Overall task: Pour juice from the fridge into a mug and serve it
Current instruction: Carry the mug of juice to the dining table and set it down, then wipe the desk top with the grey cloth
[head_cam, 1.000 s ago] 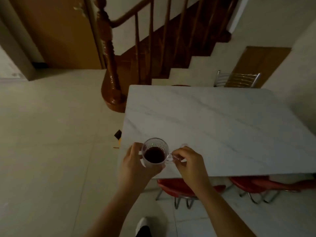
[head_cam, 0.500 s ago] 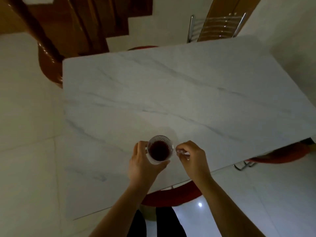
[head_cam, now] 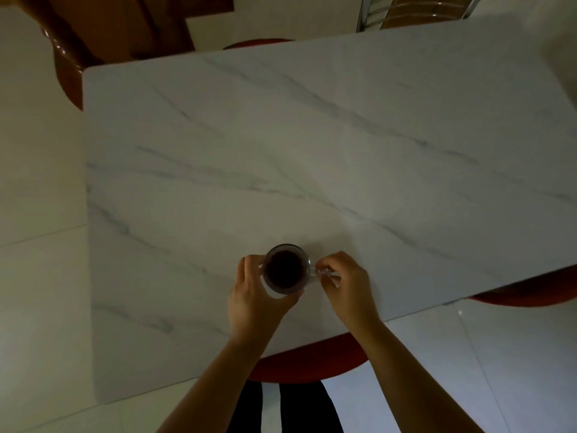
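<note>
Glass-clear round mug (head_cam: 285,270) of dark juice is sitting between the person's hands over the white marble table (head_cam: 312,151), the left hand (head_cam: 256,295) cupping its side to steady it while the right hand (head_cam: 346,282) is pinching its handle, probably for setting it down level.

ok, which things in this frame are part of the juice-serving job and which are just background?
Job:
- glass mug with dark juice
- left hand cupping its body
- right hand pinching its handle
- marble table under it

Background:
- red chair seat at near edge
- metal chair back far side
- wooden stair post
</note>
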